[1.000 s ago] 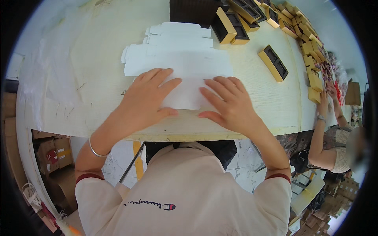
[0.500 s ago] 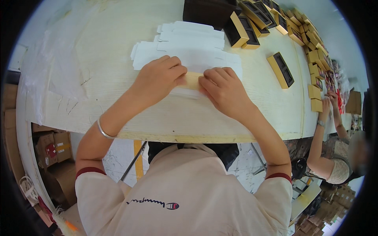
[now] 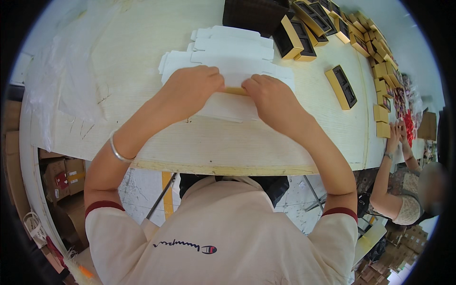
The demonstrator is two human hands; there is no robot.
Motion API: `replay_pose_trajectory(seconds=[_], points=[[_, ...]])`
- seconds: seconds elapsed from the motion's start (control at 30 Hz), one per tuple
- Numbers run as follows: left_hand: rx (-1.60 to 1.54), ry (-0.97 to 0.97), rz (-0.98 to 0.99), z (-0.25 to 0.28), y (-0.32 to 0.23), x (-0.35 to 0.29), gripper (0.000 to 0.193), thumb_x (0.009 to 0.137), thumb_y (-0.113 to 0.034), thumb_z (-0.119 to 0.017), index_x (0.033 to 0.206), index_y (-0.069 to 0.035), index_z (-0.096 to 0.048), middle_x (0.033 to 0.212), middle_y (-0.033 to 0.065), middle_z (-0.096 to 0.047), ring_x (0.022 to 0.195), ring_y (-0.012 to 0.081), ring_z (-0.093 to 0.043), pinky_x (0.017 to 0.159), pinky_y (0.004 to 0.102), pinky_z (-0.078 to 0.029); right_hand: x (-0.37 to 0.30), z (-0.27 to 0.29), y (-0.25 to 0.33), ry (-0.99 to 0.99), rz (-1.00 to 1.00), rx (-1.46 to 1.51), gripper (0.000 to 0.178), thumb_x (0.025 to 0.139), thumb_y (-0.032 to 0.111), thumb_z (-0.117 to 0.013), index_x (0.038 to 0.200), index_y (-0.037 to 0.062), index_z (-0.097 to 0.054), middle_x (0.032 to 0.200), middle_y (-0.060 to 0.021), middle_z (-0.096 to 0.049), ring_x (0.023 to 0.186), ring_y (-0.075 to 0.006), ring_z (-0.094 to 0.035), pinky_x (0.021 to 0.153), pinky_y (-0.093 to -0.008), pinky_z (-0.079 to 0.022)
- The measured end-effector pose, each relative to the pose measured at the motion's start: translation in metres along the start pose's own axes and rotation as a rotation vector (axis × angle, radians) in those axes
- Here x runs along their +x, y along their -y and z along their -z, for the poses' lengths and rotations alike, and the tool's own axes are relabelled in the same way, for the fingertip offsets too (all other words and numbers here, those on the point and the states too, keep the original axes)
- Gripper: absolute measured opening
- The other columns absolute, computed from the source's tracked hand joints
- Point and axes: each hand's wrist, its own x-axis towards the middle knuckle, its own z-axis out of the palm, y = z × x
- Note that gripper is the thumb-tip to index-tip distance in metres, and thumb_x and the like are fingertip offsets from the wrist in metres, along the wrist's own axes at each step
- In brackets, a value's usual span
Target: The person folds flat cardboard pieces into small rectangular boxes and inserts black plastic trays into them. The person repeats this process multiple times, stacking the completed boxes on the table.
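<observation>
Flat white die-cut cardboard blanks (image 3: 232,46) lie overlapping on the table. At their near side, a narrow gold edge of a cardboard blank (image 3: 235,90) shows between my hands, with white card below it. My left hand (image 3: 195,90) has its fingers curled over the left end of this gold edge. My right hand (image 3: 271,95) is closed the same way at the right end. Both sets of fingertips are partly hidden, and a short gap separates the hands.
A dark box (image 3: 254,18) stands behind the blanks. Gold boxes with black inserts (image 3: 304,38) are heaped at the back right, and a single gold box (image 3: 341,87) lies closer. Clear plastic film (image 3: 52,90) covers the left. A co-worker's hands (image 3: 396,133) are at the right.
Both hands have rolled forward over the gold edge, so less of its gold face shows. More white card is visible on the near side. The co-worker's hands have shifted slightly.
</observation>
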Motion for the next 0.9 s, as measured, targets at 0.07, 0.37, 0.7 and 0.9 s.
replay_pose_trajectory(seconds=[0.07,0.37,0.7,0.9], points=[[0.042,0.023,0.070,-0.006,0.003,0.009,0.008,0.086,-0.011,-0.059,0.087,-0.003,-0.060,0.082,0.0079,-0.057,0.079,0.0267,-0.057,0.069,0.0364,-0.047,0.014,-0.003,0.000,0.086,-0.149,0.085,0.003,0.075,-0.002,-0.058,0.077,-0.0002,-0.056,0.076,-0.0145,-0.060,0.075,-0.0293,-0.061,0.066,-0.0356,-0.049],[-0.256,-0.480,0.183,0.017,-0.044,-0.008,0.036,0.088,-0.020,-0.062,0.121,-0.009,-0.052,0.103,0.0089,-0.056,0.092,0.0227,-0.053,0.080,0.0366,-0.043,0.011,0.036,0.002,-0.107,-0.482,0.565,0.010,0.083,0.010,-0.063,0.084,0.0004,-0.065,0.071,-0.0146,-0.063,0.066,-0.0305,-0.062,0.061,-0.0371,-0.049],[-1.053,-0.008,0.545,0.039,-0.025,0.001,0.047,0.090,-0.009,-0.055,0.135,-0.006,-0.043,0.094,0.0012,-0.056,0.075,0.0069,-0.048,0.068,0.0217,-0.041,-0.036,0.058,0.031,-0.342,0.232,0.138,0.045,0.075,0.028,-0.074,0.112,0.0043,-0.063,0.122,-0.0159,-0.056,0.111,-0.0296,-0.055,0.091,-0.0400,-0.045],[-0.786,0.406,0.270,0.040,0.004,0.028,0.047,0.083,-0.012,-0.058,0.129,-0.004,-0.052,0.110,0.0092,-0.061,0.094,0.0150,-0.056,0.082,0.0261,-0.045,-0.061,0.031,0.006,-0.284,0.393,-0.210,0.049,0.072,0.041,-0.070,0.100,0.0014,-0.065,0.109,-0.0126,-0.062,0.106,-0.0288,-0.057,0.090,-0.0395,-0.047]])
